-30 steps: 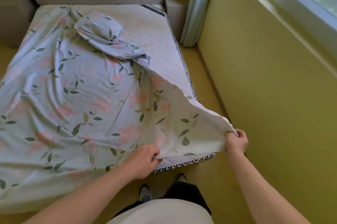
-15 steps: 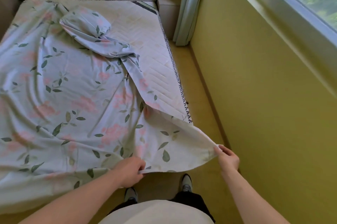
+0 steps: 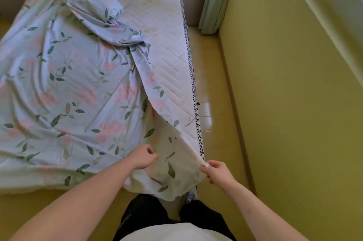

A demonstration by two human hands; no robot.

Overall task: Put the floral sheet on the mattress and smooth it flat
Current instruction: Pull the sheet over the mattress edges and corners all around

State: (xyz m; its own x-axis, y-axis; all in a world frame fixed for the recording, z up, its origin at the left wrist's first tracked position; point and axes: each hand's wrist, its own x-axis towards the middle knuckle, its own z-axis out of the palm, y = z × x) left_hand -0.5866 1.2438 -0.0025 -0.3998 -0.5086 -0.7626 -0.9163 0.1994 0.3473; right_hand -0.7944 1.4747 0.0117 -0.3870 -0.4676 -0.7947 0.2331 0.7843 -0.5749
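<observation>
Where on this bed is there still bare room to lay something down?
Bare mattress shows along the right side, between the floral sheet and the stitched edge. The bunched sheet crowds the head end; both hands crowd the near corner.

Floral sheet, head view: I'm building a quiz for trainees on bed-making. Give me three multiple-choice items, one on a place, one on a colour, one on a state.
1. Which part of the mattress lies bare?
A. the strip along the wall side
B. the near left corner
C. none

2. What colour are the flowers on the floral sheet?
A. blue
B. pink
C. yellow

3. How does the right hand meet the sheet?
A. rests flat on it
B. hangs clear of it
C. pinches its corner at the mattress's near corner

Answers:
1 A, the quilted white top shows between the sheet's edge and the stitched border by the yellow wall.
2 B, pink blossoms sit among green leaves.
3 C, its fingers close on the cloth's edge; the left hand grips the sheet beside it.
</observation>
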